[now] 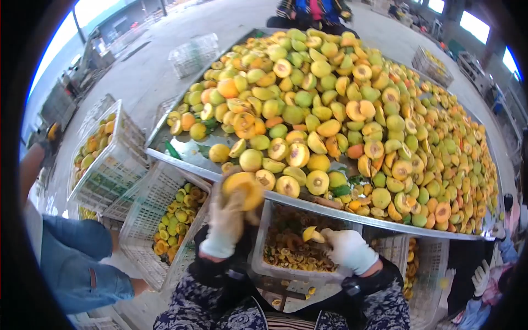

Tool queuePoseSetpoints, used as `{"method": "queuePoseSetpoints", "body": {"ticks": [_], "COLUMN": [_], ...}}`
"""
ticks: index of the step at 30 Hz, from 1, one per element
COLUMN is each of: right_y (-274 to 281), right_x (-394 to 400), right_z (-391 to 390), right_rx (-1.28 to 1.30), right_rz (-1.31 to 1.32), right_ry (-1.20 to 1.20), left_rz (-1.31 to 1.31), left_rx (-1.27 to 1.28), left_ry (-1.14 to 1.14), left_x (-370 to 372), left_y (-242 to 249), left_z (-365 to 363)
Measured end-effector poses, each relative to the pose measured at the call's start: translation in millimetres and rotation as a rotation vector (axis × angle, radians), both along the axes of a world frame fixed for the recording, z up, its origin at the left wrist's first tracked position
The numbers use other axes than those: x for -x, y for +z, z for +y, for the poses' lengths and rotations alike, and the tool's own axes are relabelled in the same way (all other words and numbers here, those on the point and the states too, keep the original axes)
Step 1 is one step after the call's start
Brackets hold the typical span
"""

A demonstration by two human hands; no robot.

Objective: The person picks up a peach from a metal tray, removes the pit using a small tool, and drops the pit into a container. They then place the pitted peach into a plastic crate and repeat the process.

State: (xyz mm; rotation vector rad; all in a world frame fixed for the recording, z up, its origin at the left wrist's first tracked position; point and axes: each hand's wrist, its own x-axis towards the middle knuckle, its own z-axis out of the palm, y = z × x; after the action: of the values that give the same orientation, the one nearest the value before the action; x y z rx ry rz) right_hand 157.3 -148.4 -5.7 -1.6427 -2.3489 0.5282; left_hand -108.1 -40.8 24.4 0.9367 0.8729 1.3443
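Observation:
My left hand (225, 223), in a white glove, is closed round a halved yellow peach (243, 190), blurred by motion, at the near edge of the metal table (184, 166). My right hand (351, 251), also gloved, is closed over the plastic bin (260, 245). A small yellow piece of fruit (313, 235) shows at its fingertips; what else the fingers grip is hidden. Pits and scraps (291, 257) lie in this bin below my hands. Cut and whole peaches (308, 110) are heaped across the table.
White crates of fruit stand at the left, one tilted (144, 220) and one farther off (118, 159). Another crate (434, 264) is at my right. A person in torn jeans (82, 264) is on the left. A co-worker's gloved hand (480, 278) shows at right; another person (313, 14) sits opposite.

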Motion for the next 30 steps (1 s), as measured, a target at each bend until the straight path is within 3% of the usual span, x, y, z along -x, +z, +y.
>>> {"method": "queuePoseSetpoints", "body": {"ticks": [1, 2, 3, 6, 10, 12, 16, 20, 22, 24, 26, 28, 29, 30], "right_y": [-17, -20, -16, -3, 2, 4, 0, 2, 8, 5, 2, 25, 34, 31], "right_x": [2, 5, 7, 9, 7, 7, 2, -1, -1, -1, 2, 7, 9, 8], "right_z": [-6, -10, -13, -22, -17, -15, -12, -11, -9, -6, -4, -4, -1, 3], "right_rx": [0.025, 0.047, 0.043, 0.065, 0.075, 0.065, 0.071, 0.036, 0.084, 0.132, 0.192, 0.315, 0.439, 0.435], "right_rz": [-0.108, -0.081, 0.022, 0.117, 0.107, 0.138, 0.157, 0.268, 0.417, 0.565, 0.925, 1.069, 1.213, 1.21], "right_ry": [-0.109, -0.116, -0.107, -0.096, -0.148, -0.177, -0.198, -0.198, -0.259, -0.33, -0.363, -0.427, -0.466, -0.487], "left_rz": [0.028, 0.244, 1.022, 1.443, 1.339, 1.761, 1.759, 1.665, 1.594, 1.251, 0.442, -0.032, -0.223, -0.229], "left_rx": [0.047, 0.007, -0.301, -0.221, -0.663, -0.466, -0.436, -0.349, -0.447, -0.487, -0.147, 0.119, 0.216, 0.225], "left_ry": [0.15, 0.231, 0.367, 0.516, 0.02, -0.292, -0.299, -0.397, -0.236, -0.145, -0.203, -0.298, -0.452, -0.469], "left_x": [27, 57, 107, 123, 28, -20, -47, -38, -37, -40, -60, -81, -83, -87], "left_y": [4, 12, -9, 5, -16, -17, -27, -22, -27, -35, -37, -29, -21, -25], "left_z": [-1, -3, 7, 14, 56, 77, 87, 81, 76, 66, 51, 35, 30, 29]}}
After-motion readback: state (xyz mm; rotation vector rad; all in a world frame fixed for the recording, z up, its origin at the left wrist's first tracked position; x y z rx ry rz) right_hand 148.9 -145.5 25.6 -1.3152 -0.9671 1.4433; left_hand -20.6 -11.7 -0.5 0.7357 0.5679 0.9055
